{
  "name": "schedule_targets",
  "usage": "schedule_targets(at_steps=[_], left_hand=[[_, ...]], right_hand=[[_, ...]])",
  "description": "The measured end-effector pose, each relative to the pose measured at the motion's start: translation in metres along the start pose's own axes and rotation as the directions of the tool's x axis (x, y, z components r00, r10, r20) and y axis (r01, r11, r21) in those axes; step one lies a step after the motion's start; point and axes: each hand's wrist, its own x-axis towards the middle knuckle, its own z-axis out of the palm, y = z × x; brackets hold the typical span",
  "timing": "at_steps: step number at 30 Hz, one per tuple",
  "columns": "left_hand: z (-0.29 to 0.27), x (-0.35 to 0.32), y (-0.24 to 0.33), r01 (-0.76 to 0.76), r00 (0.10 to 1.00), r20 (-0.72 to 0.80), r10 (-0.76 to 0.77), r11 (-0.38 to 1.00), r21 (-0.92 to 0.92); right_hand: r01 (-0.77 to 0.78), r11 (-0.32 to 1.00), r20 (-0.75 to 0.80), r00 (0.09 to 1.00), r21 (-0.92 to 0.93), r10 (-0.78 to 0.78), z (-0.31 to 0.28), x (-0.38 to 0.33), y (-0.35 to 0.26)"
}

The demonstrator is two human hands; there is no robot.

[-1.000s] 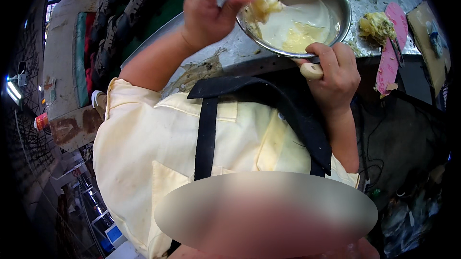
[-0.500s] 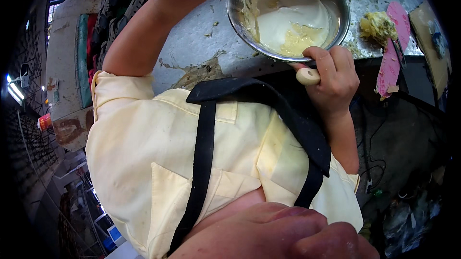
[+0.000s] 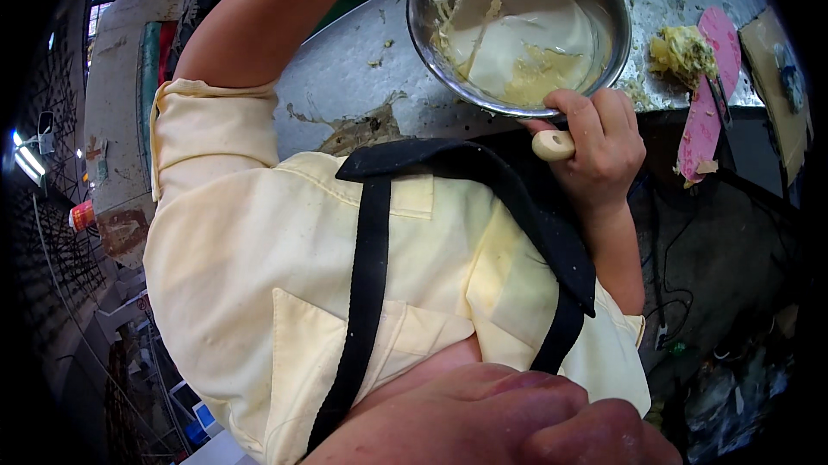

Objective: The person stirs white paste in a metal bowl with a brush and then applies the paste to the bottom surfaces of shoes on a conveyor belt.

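- A steel bowl (image 3: 522, 25) is shown at the near edge of a grey, batter-spattered bench (image 3: 345, 94), its rim slightly overhanging that edge.
- The bowl is seen to hold a pale, creamy batter (image 3: 526, 42) with a yellower patch toward the near side; strands of batter are seen stretched from above down onto the left inner wall.
- The right hand (image 3: 595, 146) is closed at the near rim of the bowl, with the fingers curled around a cream-coloured, rounded handle end (image 3: 553, 145); what the handle belongs to cannot be told.
- The left forearm (image 3: 276, 8) is raised over the far-left part of the bench and passes out of the top of the view; the left hand itself is not shown, so its state cannot be told.
- A pink flat tool (image 3: 709, 94) is laid at the right end of the bench, with a yellow-green lump of mixture (image 3: 681, 51) resting beside its upper part.
- A pale yellow shirt (image 3: 259, 275) and black apron straps (image 3: 371, 292) fill the lower part of the view.
- Judgement on technique: the bowl is best kept steadied at its near rim so that it is not tipped off the bench edge, and the lifted batter is best let fall inside the bowl wall rather than onto the bench.
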Motion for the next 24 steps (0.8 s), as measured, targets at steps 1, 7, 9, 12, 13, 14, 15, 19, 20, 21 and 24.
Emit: schedule_targets(at_steps=[1,7,9,12,13,14,15,19,20,21,24], left_hand=[[-0.003,0.000,0.002,-0.009,1.000,0.025,0.010,0.999,-0.033],[-0.015,-0.020,0.002,-0.043,0.871,0.397,0.290,0.849,-0.527],[-0.027,-0.028,0.009,0.039,0.742,0.557,0.372,0.806,-0.591],[-0.040,-0.029,0.016,0.135,0.452,0.750,0.483,0.794,-0.593],[-0.040,-0.031,0.018,0.146,0.411,0.768,0.491,0.796,-0.587],[-0.039,-0.032,0.019,0.157,0.370,0.783,0.500,0.797,-0.583],[-0.037,-0.033,0.020,0.167,0.329,0.795,0.509,0.798,-0.580],[-0.012,-0.036,0.019,0.054,0.034,0.837,0.545,0.836,-0.547],[-0.007,-0.038,0.020,0.066,0.049,0.829,0.557,0.826,-0.559],[-0.003,-0.039,0.022,0.061,0.063,0.814,0.578,0.811,-0.581],[0.010,-0.042,0.030,0.006,0.046,0.787,0.616,0.787,-0.617]], right_hand=[[-0.002,1.000,-0.002,1.000,-0.001,0.002,0.000,0.000,0.000],[-0.006,1.000,-0.018,1.000,-0.003,0.006,0.001,0.000,0.002],[-0.008,1.000,-0.022,1.000,0.002,0.008,0.003,-0.001,0.002],[-0.019,1.000,-0.014,1.000,0.009,0.019,0.001,0.000,-0.001],[-0.019,1.000,-0.009,1.000,0.012,0.019,0.001,0.001,-0.002],[-0.020,1.000,-0.002,1.000,0.013,0.020,0.001,0.001,-0.002],[-0.020,1.000,-0.003,1.000,0.011,0.021,0.001,0.001,-0.002],[-0.021,1.000,-0.007,1.000,0.003,0.022,0.003,0.001,0.000],[-0.019,1.000,-0.009,1.000,0.005,0.019,0.003,0.000,0.001],[-0.014,1.000,-0.008,1.000,0.011,0.014,0.003,0.000,0.001],[-0.012,1.000,-0.006,1.000,0.013,0.012,0.004,-0.001,0.002]])
